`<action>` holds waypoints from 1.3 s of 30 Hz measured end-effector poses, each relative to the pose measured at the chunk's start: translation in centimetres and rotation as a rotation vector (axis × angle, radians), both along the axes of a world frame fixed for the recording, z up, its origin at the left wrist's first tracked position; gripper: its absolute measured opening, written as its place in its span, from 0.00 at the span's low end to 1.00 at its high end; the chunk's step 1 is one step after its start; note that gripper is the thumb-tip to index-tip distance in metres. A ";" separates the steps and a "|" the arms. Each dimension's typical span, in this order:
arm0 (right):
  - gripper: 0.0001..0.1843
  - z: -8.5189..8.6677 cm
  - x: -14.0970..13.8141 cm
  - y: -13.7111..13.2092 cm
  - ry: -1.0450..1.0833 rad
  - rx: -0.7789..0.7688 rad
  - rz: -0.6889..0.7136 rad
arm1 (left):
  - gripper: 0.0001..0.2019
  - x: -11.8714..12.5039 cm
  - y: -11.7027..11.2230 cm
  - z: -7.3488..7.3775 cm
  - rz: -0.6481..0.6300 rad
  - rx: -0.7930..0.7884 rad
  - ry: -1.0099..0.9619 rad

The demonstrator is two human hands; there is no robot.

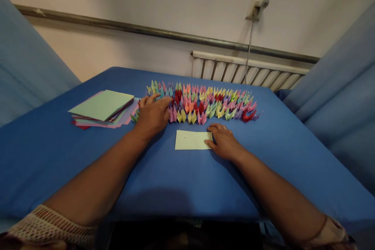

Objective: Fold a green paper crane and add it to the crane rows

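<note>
A pale yellow-green sheet of paper (191, 140), folded into a rectangle, lies flat on the blue-covered table in front of me. My right hand (224, 140) rests at its right end, thumb and fingertips touching the edge, fingers apart. My left hand (154, 113) is raised over the left end of the rows of folded paper cranes (202, 107), its fingers spread and nothing seen in it. Whether it touches the cranes behind it I cannot tell. The cranes stand close together in several rows, in pink, yellow, red, green, blue and purple.
A stack of coloured paper squares (102, 105), light green on top, lies at the left of the table (152, 175). Behind the table are a metal rail (131, 28), a radiator (249, 62) and a wall socket (254, 9) with a cord. Blue curtains (345, 97) hang at both sides.
</note>
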State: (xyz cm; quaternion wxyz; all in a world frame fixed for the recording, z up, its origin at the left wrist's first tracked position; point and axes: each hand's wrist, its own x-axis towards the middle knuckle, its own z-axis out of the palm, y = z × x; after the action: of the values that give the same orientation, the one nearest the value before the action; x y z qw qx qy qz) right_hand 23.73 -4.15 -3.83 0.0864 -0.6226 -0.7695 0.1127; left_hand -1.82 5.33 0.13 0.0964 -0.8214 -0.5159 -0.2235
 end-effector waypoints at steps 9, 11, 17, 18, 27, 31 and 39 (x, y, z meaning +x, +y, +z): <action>0.26 -0.2 0.0 0.0 0.008 0.002 0.009 | 0.16 -0.4 -0.7 0.0 -0.077 -0.055 -0.048; 0.26 -0.1 0.0 0.0 0.007 0.008 0.007 | 0.15 -0.5 -1.0 0.3 -0.086 -0.084 -0.073; 0.26 0.1 0.0 -0.1 0.014 -0.004 0.009 | 0.14 -1.3 -1.2 0.4 -0.129 -0.112 -0.097; 0.26 0.1 0.0 -0.1 0.015 -0.004 0.010 | 0.14 -1.4 -1.1 0.4 -0.125 -0.099 -0.094; 0.26 0.0 -0.1 -0.2 -0.006 -0.003 0.013 | 0.10 -1.1 -0.6 -0.7 -0.014 -0.110 0.023; 0.26 0.0 -0.1 -0.1 -0.009 0.000 0.016 | 0.10 -1.2 -0.3 -0.7 -0.040 -0.121 0.018; 0.26 0.1 -0.2 -0.3 0.001 0.007 0.025 | 0.11 -1.4 0.2 -1.0 -0.057 -0.089 0.022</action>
State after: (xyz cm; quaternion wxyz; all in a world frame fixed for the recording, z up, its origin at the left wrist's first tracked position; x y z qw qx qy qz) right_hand 23.58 -4.41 -3.77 0.0874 -0.6126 -0.7776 0.1116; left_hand -3.27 5.55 -0.85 0.0591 -0.8415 -0.5008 -0.1938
